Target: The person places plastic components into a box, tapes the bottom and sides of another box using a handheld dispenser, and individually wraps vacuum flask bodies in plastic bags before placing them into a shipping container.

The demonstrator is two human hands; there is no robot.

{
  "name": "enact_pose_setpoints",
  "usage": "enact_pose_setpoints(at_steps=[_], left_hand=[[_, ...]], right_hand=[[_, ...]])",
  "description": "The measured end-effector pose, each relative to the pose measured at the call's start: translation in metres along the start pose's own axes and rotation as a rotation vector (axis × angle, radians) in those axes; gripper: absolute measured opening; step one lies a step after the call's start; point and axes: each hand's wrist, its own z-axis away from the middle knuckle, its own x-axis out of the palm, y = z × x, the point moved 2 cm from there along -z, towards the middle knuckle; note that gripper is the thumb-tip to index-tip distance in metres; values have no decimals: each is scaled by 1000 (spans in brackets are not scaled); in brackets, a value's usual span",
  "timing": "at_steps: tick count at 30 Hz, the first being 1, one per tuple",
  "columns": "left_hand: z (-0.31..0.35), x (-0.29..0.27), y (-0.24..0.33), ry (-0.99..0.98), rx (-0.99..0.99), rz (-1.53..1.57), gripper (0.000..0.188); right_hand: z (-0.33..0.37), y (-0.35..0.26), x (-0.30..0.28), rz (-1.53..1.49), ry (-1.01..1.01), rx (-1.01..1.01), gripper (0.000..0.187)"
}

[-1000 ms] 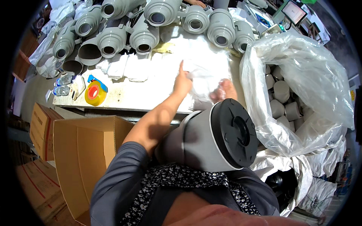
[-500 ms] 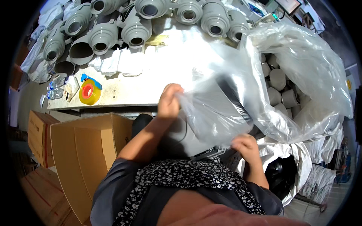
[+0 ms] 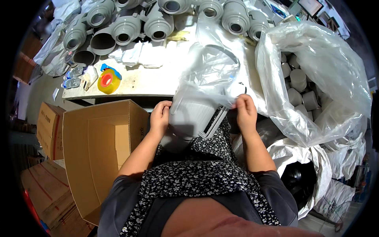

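Observation:
A large grey plastic pipe fitting (image 3: 191, 114) stands tilted on my lap against the table's front edge, a ribbed frame along its right side. Over its upper part sits a clear plastic bag (image 3: 211, 71), with a dark round rim showing through it. My left hand (image 3: 160, 120) is closed at the left edge of the bag, beside the fitting. On the other side my right hand (image 3: 246, 112) pinches the bag's edge near the frame. The fitting's lower end rests between my knees, partly in shadow.
Several grey pipe fittings (image 3: 158, 25) line the back of the white table (image 3: 138, 87). A yellow tape roll (image 3: 108, 81) lies at its left. An open cardboard box (image 3: 96, 146) stands left of me; a plastic-lined sack (image 3: 335, 71) of grey caps stands at the right.
The bag has come down over the fitting's upper part, and the fitting now stands more upright. My left hand moved left and down; my right hand moved up along its right side.

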Motion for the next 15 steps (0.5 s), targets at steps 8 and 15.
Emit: enact_pose_setpoints(at_steps=[8, 15], left_hand=[[5, 0, -1, -70, 157, -49, 40], [4, 11, -2, -103, 171, -178, 42]], right_hand=[[22, 36, -1, -33, 212, 297, 13], [-69, 19, -25, 228, 123, -46, 19]])
